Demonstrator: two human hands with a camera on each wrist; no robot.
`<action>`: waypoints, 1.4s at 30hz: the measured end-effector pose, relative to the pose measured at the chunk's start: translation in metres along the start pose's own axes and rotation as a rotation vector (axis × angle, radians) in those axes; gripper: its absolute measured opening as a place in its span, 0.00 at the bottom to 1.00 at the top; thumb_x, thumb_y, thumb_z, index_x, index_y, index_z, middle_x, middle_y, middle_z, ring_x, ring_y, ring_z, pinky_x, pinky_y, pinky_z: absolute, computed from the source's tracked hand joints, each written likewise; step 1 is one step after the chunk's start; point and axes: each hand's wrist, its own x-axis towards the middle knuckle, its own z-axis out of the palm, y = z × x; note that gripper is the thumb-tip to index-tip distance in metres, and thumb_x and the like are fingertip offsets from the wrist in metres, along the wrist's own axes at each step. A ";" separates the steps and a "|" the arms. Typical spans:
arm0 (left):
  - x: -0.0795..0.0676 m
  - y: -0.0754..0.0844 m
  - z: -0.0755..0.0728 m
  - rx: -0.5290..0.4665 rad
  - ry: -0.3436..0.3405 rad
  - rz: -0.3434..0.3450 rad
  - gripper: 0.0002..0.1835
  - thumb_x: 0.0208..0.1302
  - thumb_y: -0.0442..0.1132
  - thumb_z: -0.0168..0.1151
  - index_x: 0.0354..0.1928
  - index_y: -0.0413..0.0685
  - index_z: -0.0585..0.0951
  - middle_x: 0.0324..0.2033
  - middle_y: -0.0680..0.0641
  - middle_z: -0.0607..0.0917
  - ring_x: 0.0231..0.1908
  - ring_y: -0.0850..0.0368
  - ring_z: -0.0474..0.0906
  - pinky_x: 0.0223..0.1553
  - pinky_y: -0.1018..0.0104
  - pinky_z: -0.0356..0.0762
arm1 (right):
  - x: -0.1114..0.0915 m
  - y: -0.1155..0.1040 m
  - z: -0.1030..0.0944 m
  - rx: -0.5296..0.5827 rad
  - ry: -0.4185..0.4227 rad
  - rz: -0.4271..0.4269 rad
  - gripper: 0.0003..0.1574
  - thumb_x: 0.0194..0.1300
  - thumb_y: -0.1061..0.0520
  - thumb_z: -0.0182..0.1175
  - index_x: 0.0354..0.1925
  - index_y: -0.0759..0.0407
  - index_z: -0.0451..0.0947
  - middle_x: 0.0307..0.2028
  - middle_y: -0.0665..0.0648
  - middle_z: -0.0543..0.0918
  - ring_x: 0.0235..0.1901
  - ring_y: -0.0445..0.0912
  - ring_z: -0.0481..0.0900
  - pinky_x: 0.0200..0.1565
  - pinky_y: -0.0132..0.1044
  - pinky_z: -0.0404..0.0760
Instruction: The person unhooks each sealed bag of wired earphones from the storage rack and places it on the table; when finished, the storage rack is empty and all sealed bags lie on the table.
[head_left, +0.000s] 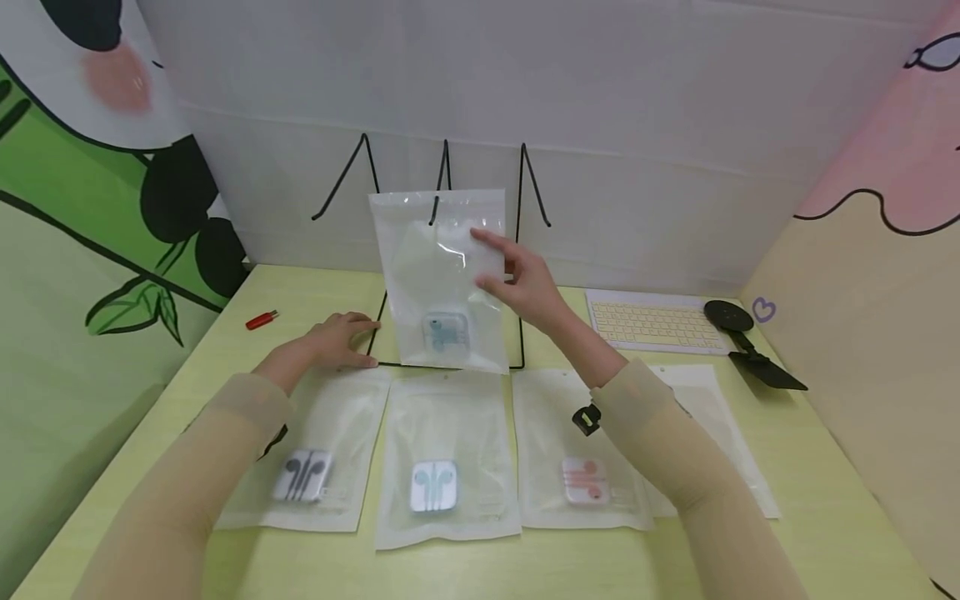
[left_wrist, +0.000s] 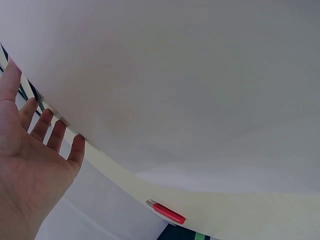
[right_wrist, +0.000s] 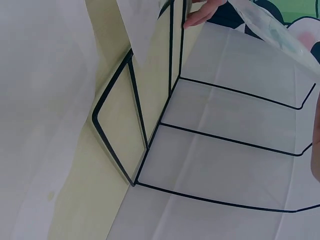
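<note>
A clear-fronted white bag [head_left: 442,258] with a light-blue boxed pair of earphones [head_left: 446,333] in its lower part hangs on the middle hook of a black wire stand [head_left: 521,333]. The hook's tip pokes out through the bag's top. My right hand [head_left: 525,283] is at the bag's right side, thumb and forefinger spread over its front. At the stand's lower left, my left hand [head_left: 341,340] has its fingers against the wire base. The left wrist view shows that hand's fingers [left_wrist: 55,135] loosely extended, partly behind a white bag.
In front of the stand lie bags with black earphones [head_left: 303,476], pale-blue earphones [head_left: 433,486] and pink earphones [head_left: 586,481]. Another bag [head_left: 701,417] lies at the right. Behind are a keyboard [head_left: 656,322] and a black folding holder [head_left: 742,337]. A red stick [head_left: 261,320] lies back left.
</note>
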 end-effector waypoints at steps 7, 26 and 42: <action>-0.001 -0.002 -0.001 0.001 0.002 0.000 0.44 0.57 0.60 0.63 0.71 0.45 0.61 0.68 0.35 0.59 0.65 0.30 0.53 0.57 0.28 0.55 | -0.009 0.001 0.000 -0.010 -0.034 -0.021 0.37 0.60 0.70 0.61 0.66 0.66 0.63 0.63 0.63 0.70 0.32 0.45 0.76 0.30 0.27 0.78; 0.000 -0.002 0.001 -0.012 0.006 0.006 0.44 0.58 0.59 0.63 0.71 0.46 0.60 0.68 0.35 0.59 0.65 0.30 0.53 0.56 0.26 0.53 | -0.039 -0.001 -0.014 0.010 -0.088 -0.042 0.37 0.60 0.63 0.64 0.66 0.58 0.66 0.61 0.57 0.72 0.38 0.48 0.79 0.34 0.36 0.83; 0.000 0.000 0.000 -0.024 0.001 -0.004 0.45 0.57 0.60 0.64 0.71 0.46 0.60 0.68 0.36 0.59 0.65 0.31 0.53 0.57 0.28 0.53 | -0.080 -0.023 -0.070 0.011 -0.060 -0.008 0.37 0.59 0.64 0.65 0.66 0.54 0.67 0.51 0.52 0.77 0.39 0.44 0.81 0.36 0.35 0.83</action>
